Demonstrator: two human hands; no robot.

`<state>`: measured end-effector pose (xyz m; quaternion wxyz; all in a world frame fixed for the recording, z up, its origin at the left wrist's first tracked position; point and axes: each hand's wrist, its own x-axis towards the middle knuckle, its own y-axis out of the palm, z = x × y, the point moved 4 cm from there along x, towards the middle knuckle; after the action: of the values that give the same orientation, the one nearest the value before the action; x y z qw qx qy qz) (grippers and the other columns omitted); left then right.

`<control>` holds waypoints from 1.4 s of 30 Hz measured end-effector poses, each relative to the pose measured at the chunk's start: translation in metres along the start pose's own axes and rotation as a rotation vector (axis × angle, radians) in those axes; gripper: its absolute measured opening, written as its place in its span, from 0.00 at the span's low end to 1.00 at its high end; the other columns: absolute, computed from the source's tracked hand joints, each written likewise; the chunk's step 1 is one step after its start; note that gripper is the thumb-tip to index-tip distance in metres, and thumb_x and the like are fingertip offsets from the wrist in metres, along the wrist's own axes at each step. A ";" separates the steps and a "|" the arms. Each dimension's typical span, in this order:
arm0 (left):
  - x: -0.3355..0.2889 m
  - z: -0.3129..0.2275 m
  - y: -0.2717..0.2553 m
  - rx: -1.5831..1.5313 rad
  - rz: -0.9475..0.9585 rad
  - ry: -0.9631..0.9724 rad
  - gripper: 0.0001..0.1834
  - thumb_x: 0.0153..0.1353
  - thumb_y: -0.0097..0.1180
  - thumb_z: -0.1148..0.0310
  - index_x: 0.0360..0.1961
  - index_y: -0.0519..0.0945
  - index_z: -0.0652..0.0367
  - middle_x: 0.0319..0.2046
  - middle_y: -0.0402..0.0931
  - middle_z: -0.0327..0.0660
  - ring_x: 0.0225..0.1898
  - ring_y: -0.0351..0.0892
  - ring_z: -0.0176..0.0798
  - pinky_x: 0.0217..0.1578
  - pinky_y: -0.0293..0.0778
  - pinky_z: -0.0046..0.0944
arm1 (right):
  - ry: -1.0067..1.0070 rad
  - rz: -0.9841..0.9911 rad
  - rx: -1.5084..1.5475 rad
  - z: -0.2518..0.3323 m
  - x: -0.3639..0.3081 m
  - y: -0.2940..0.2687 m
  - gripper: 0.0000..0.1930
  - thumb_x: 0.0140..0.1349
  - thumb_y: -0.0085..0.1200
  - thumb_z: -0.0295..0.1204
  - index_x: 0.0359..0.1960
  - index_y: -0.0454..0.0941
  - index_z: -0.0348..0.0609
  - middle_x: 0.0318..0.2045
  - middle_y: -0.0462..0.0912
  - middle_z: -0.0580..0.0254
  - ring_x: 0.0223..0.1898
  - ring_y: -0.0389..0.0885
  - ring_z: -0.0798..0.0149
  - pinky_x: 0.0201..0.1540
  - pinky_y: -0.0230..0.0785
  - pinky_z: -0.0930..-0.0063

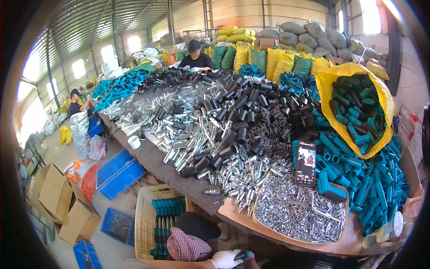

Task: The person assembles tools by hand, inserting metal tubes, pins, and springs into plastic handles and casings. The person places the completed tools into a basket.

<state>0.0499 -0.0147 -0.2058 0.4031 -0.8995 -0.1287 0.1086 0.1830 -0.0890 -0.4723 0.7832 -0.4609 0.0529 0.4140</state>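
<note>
My left hand (227, 258), in a white glove, is low in the view by the table's near edge. Its fingers close around a small dark piece (241, 255) whose kind is too covered to make out. Just right of it, my right hand (249, 257) meets the same piece at the picture's lower edge; its fingers are mostly hidden. Beside my left forearm is a checked cloth (188, 245). A cream plastic basket (142, 215) next to it holds rows of teal-handled tools (168, 207).
The table carries heaped metal rods (179, 134), black sleeves (242, 101), coil springs (271, 130) and teal handles (374, 188). A tray (293, 240) of small metal parts, a phone (305, 161) and a yellow sack (322, 83) sit nearer. Blue bins (118, 172) stand left. Two people work farther off.
</note>
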 end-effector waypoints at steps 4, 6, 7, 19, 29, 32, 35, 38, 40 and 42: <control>0.009 0.017 0.022 -0.091 0.167 -0.059 0.21 0.60 0.57 0.50 0.46 0.79 0.54 0.37 0.83 0.55 0.38 0.83 0.61 0.40 0.78 0.55 | 0.015 -0.022 -0.084 -0.002 -0.014 -0.021 0.18 0.69 0.48 0.41 0.49 0.84 0.45 0.51 0.84 0.49 0.53 0.81 0.51 0.58 0.72 0.64; 0.010 0.029 0.017 -0.098 0.202 -0.064 0.22 0.59 0.57 0.52 0.50 0.77 0.54 0.38 0.83 0.56 0.39 0.83 0.61 0.41 0.77 0.55 | 0.001 -0.080 0.480 0.043 -0.046 -0.045 0.17 0.68 0.49 0.38 0.49 0.84 0.43 0.49 0.85 0.49 0.52 0.82 0.52 0.57 0.72 0.65; 0.008 0.071 0.046 -0.141 0.188 -0.105 0.26 0.57 0.60 0.52 0.54 0.77 0.53 0.39 0.83 0.58 0.40 0.83 0.61 0.43 0.77 0.56 | 0.002 -0.122 1.061 0.098 -0.082 -0.071 0.16 0.68 0.51 0.35 0.49 0.84 0.41 0.48 0.85 0.50 0.50 0.83 0.54 0.56 0.72 0.66; 0.028 0.049 0.059 -0.045 0.329 -0.183 0.22 0.58 0.54 0.59 0.47 0.76 0.66 0.37 0.82 0.64 0.38 0.84 0.64 0.41 0.77 0.58 | 0.141 -0.557 0.999 0.097 -0.074 -0.071 0.12 0.58 0.58 0.24 0.41 0.84 0.29 0.38 0.88 0.49 0.43 0.84 0.59 0.51 0.73 0.68; -0.021 -0.010 -0.078 -0.260 0.458 0.164 0.38 0.55 0.62 0.54 0.66 0.68 0.53 0.40 0.83 0.57 0.43 0.83 0.62 0.45 0.78 0.52 | 0.403 -0.096 1.460 0.055 -0.099 -0.102 0.21 0.70 0.50 0.41 0.57 0.77 0.42 0.54 0.82 0.55 0.53 0.78 0.50 0.59 0.70 0.53; -0.054 -0.018 -0.108 -0.238 0.449 0.233 0.36 0.57 0.60 0.52 0.68 0.67 0.46 0.41 0.83 0.54 0.40 0.85 0.57 0.43 0.80 0.50 | 0.415 -0.139 1.638 -0.001 -0.077 -0.077 0.14 0.70 0.43 0.35 0.46 0.78 0.44 0.36 0.82 0.55 0.36 0.79 0.51 0.41 0.76 0.49; -0.053 -0.012 -0.128 -0.139 0.321 0.224 0.35 0.58 0.62 0.50 0.66 0.71 0.48 0.35 0.84 0.51 0.36 0.86 0.53 0.41 0.81 0.47 | 0.419 -0.095 1.719 -0.013 -0.047 -0.074 0.07 0.69 0.44 0.33 0.33 0.73 0.49 0.24 0.74 0.60 0.23 0.72 0.57 0.28 0.72 0.52; -0.069 0.002 -0.144 -0.002 0.230 0.160 0.29 0.57 0.63 0.51 0.58 0.76 0.49 0.32 0.84 0.47 0.33 0.85 0.51 0.36 0.81 0.47 | 0.287 -0.250 1.656 0.043 -0.064 -0.111 0.08 0.68 0.44 0.34 0.32 0.72 0.49 0.22 0.73 0.61 0.23 0.71 0.58 0.32 0.72 0.55; -0.073 0.008 -0.135 0.005 0.135 0.210 0.26 0.56 0.62 0.53 0.55 0.77 0.49 0.31 0.83 0.46 0.32 0.85 0.51 0.34 0.80 0.48 | 0.325 -0.280 1.605 0.083 -0.075 -0.131 0.09 0.68 0.44 0.34 0.30 0.72 0.48 0.21 0.72 0.62 0.23 0.70 0.59 0.33 0.71 0.57; -0.075 0.014 -0.149 0.000 0.158 0.193 0.25 0.56 0.62 0.55 0.55 0.77 0.50 0.31 0.83 0.46 0.32 0.85 0.51 0.33 0.80 0.48 | 0.326 -0.278 1.570 0.097 -0.074 -0.144 0.09 0.67 0.43 0.33 0.29 0.71 0.46 0.20 0.71 0.62 0.23 0.70 0.59 0.31 0.70 0.59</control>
<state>-0.0463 0.0668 -0.0961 0.4038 -0.9131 -0.0183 0.0529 0.2063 -0.0928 -0.2854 0.9048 0.1656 0.3835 0.0827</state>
